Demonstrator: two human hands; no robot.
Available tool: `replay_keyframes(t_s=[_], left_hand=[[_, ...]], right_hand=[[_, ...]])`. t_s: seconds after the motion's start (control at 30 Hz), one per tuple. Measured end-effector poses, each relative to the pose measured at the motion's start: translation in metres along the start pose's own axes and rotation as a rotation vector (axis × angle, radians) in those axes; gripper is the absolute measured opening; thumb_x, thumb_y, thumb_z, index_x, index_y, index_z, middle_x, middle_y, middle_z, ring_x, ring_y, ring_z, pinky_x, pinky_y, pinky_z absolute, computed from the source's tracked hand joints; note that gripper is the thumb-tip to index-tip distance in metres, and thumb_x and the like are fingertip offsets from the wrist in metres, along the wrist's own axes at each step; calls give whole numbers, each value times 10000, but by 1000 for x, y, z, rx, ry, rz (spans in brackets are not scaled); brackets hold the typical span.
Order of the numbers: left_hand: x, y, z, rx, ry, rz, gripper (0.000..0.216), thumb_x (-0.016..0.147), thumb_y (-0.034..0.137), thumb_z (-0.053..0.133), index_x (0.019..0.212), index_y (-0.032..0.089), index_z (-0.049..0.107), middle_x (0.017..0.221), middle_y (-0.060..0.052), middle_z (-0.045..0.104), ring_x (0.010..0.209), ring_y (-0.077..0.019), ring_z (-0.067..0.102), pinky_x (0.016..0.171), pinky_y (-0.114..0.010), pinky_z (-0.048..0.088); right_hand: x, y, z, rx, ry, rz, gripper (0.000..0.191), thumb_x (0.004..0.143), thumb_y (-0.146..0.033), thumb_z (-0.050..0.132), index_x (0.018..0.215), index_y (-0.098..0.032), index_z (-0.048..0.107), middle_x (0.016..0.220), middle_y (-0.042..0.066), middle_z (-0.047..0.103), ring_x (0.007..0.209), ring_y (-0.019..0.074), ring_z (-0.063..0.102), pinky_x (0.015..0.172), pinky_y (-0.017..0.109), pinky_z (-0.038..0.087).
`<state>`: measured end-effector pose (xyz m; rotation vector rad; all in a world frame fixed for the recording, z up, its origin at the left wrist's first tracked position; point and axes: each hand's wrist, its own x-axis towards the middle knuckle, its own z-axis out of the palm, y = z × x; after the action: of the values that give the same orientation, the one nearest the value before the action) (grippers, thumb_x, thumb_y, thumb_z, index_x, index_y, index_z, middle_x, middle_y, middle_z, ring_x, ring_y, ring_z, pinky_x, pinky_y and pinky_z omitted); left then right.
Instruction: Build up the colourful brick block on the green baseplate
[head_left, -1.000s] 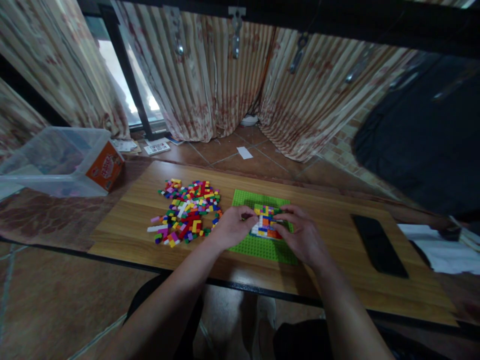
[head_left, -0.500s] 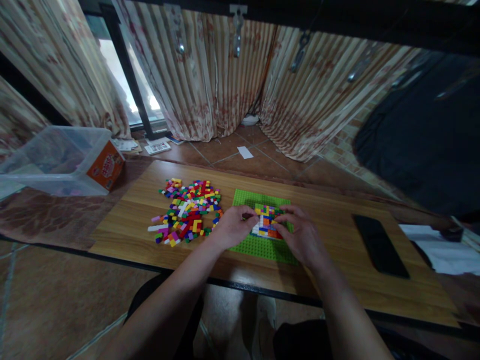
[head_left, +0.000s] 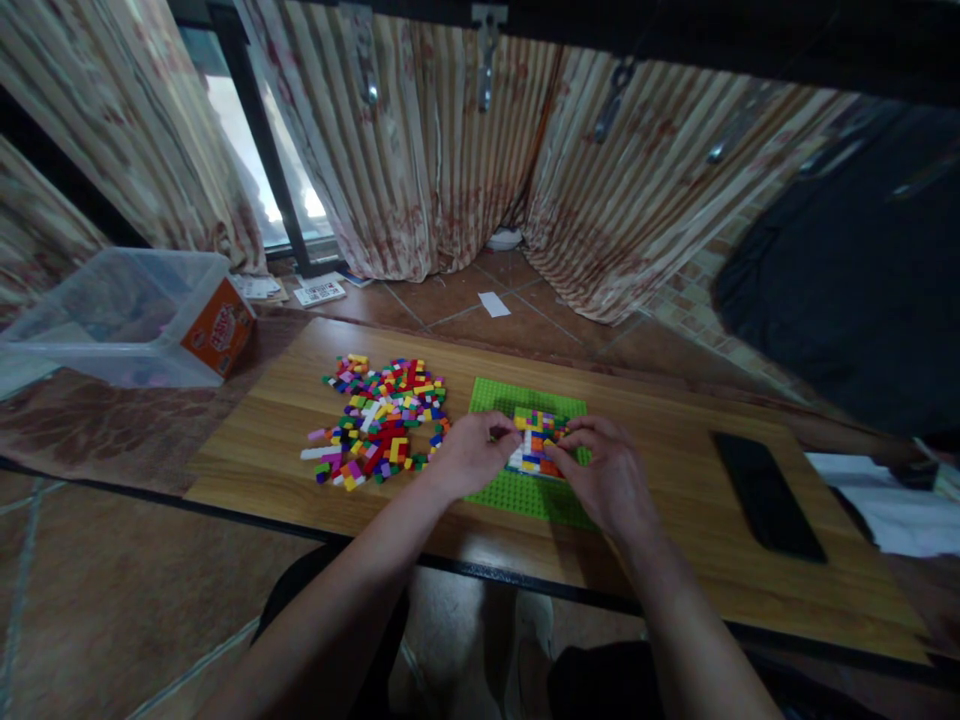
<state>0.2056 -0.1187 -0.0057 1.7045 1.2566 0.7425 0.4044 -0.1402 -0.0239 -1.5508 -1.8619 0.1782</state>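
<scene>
A green studded baseplate [head_left: 517,496] lies on the table with a low block of multicoloured toy bricks [head_left: 534,450] built on it. My left hand [head_left: 474,455] is closed at the block's left side, thumb and fingertips together. What sits in that pinch is too small to make out. From the right, my right hand [head_left: 606,472] reaches over the block, thumb and forefinger closed about a small yellow brick [head_left: 550,446] at the top. The fingers cover parts of the block's edges.
Left of the baseplate, loose bricks [head_left: 390,425] are heaped on the wooden table [head_left: 262,440]. A clear plastic bin [head_left: 112,345] with an orange label stands beyond the table's left end. A black phone-like slab [head_left: 769,495] and white papers [head_left: 885,500] lie at the right.
The whole view has shifted slightly, with the scene a little further right. Both hands stay at the brick block, with only small finger movement.
</scene>
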Motion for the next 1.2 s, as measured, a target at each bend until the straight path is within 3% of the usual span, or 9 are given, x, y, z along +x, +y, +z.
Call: replay_keyframes(t_s=[0.43,0.73,0.9,1.0,1.2], left_hand=[[-1,-1,1,59,-7,8,241,863,251,518,882,145,733,800,-37,719,699,-145,596,605,-233,421],[-2,1,0,80,-15,-9,240,863,238,534,917,131,742,791,-44,719,689,-154,598,605,-245,425],[-2,0,0,102,-16,-4,242,865,257,537,918,139,741,788,-42,717,677,-153,591,591,-243,413],[-2,-1,1,104,-16,1,240,865,257,536,921,143,739,788,-39,718,674,-148,589,592,-240,408],[-2,0,0,97,-15,-10,240,864,259,527,905,150,738,807,-38,726,690,-148,601,599,-235,419]], right_hand=[[1,-3,3,75,-62,6,219,798,-408,691,658,-240,698,1005,77,663,978,263,600,874,451,486],[1,1,-5,78,-107,-16,215,866,-377,591,783,-236,730,1059,93,658,1015,263,603,926,464,475],[4,3,-3,32,44,46,263,868,-425,571,792,-211,703,1046,118,646,1023,278,586,937,472,452],[5,2,5,0,119,123,348,867,-499,553,901,-182,692,1122,156,612,1101,299,546,971,485,421],[2,5,25,-94,65,180,566,884,-582,482,1198,-125,596,1266,222,537,1233,350,450,1014,555,362]])
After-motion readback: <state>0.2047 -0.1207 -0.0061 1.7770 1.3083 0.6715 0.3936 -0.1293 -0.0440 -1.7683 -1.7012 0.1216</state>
